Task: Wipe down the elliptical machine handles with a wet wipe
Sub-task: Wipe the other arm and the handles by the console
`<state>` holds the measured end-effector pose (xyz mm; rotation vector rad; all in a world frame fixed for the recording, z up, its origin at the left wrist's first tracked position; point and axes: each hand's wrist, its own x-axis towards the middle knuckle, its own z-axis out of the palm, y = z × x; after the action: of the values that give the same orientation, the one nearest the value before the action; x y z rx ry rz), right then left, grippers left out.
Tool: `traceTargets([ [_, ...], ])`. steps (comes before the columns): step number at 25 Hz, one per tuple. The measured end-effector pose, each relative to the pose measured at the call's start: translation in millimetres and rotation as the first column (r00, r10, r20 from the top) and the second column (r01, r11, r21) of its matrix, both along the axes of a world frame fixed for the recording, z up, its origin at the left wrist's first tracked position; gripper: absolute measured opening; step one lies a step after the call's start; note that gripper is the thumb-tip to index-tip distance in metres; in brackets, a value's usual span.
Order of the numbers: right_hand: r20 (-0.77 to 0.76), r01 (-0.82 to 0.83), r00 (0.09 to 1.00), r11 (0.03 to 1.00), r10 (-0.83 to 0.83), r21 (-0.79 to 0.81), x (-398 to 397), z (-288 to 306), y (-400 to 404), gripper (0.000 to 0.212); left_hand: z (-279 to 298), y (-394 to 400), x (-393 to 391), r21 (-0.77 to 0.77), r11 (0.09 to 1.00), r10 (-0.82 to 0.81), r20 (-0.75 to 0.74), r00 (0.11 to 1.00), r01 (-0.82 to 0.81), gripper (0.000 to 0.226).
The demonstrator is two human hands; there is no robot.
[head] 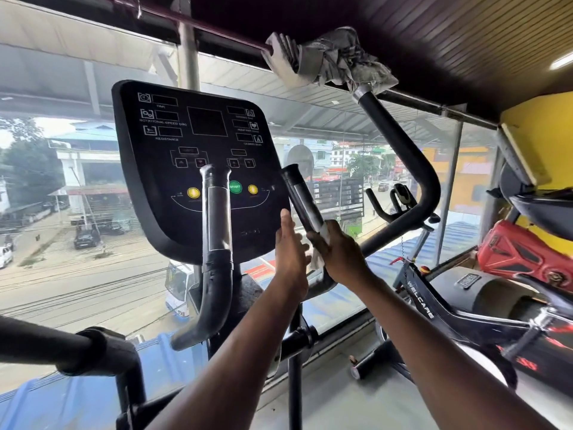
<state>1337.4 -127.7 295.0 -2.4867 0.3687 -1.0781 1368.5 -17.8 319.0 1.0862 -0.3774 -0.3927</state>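
Observation:
The elliptical's black console (198, 169) fills the centre. Two short fixed handles with silver sensor bands rise in front of it: the left inner handle (217, 218) and the right inner handle (299, 197). My right hand (338, 252) is wrapped around the lower part of the right inner handle, pressing a white wet wipe (319, 252) against it. My left hand (290, 246) is just left of that handle, fingers straight and pointing up, holding nothing. A long moving handle (412, 159) arcs up on the right; another (62, 346) crosses the lower left.
A crumpled grey rag (338, 62) sits on top of the right moving handle under the ceiling beam. A spin bike (465, 293) and red equipment (521, 256) stand to the right. A glass wall (62, 212) lies directly behind the console.

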Motion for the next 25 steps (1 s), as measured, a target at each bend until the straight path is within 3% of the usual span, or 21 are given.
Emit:
traceTargets([
  [2,0.003,0.090,0.996,0.986,-0.091,-0.139,5.9,14.6,11.0,0.046,3.6,-5.8,-1.2,-0.035,0.999,0.027,-0.004,1.000,-0.028,0.061],
  [7,0.061,0.190,0.981,0.972,-0.183,-0.139,56.5,82.0,39.7,0.067,29.3,-6.5,20.0,-0.149,0.976,0.153,-0.037,0.988,-0.157,0.079],
  [9,0.114,0.245,0.967,0.955,-0.228,-0.168,71.9,98.9,45.7,0.064,28.2,-1.4,24.4,-0.161,0.971,0.172,-0.044,0.984,-0.177,0.079],
  [11,0.117,0.176,0.979,0.983,-0.169,-0.049,80.6,113.3,38.7,0.051,24.0,0.8,26.3,-0.179,0.970,0.155,-0.050,0.987,-0.161,0.078],
  [12,0.075,0.042,0.996,0.995,-0.050,0.095,80.2,119.4,30.0,0.046,21.8,0.8,25.6,-0.180,0.973,0.138,-0.053,0.989,-0.145,0.078],
  [14,0.021,-0.244,0.966,0.876,0.259,0.416,70.6,127.8,18.8,0.048,17.2,0.2,23.1,-0.171,0.977,0.119,-0.064,0.991,-0.128,0.077],
  [15,0.025,-0.291,0.950,0.847,0.313,0.445,69.8,128.3,17.3,0.050,17.4,0.3,21.9,-0.177,0.976,0.116,-0.066,0.991,-0.126,0.075],
  [16,0.032,-0.252,0.965,0.896,0.258,0.365,70.1,126.7,20.1,0.048,18.9,0.6,21.6,-0.186,0.974,0.119,-0.063,0.991,-0.129,0.073],
  [17,0.047,-0.138,0.990,0.980,0.132,0.145,72.8,124.0,24.0,0.042,20.5,1.1,22.4,-0.193,0.973,0.120,-0.060,0.991,-0.129,0.071],
  [18,0.101,0.010,0.995,0.988,0.006,-0.156,78.2,119.8,26.4,0.033,22.9,1.8,23.1,-0.197,0.972,0.119,-0.062,0.991,-0.129,0.070],
  [19,0.127,0.080,0.991,0.917,-0.032,-0.390,79.4,113.9,30.4,0.025,25.1,1.9,22.3,-0.201,0.971,0.118,-0.068,0.991,-0.130,0.068],
  [21,0.105,0.087,0.994,0.837,-0.036,-0.541,80.2,111.8,31.9,0.016,28.4,1.5,19.5,-0.203,0.971,0.117,-0.069,0.991,-0.129,0.065],
  [23,0.131,0.088,0.990,0.954,-0.052,-0.285,82.4,124.0,31.1,0.029,28.8,3.8,17.5,-0.197,0.972,0.118,-0.048,0.992,-0.126,0.065],
  [25,0.143,0.118,0.984,0.991,-0.108,-0.058,85.7,130.2,30.8,0.043,29.4,6.0,18.5,-0.202,0.972,0.116,-0.033,0.993,-0.120,0.067],
])
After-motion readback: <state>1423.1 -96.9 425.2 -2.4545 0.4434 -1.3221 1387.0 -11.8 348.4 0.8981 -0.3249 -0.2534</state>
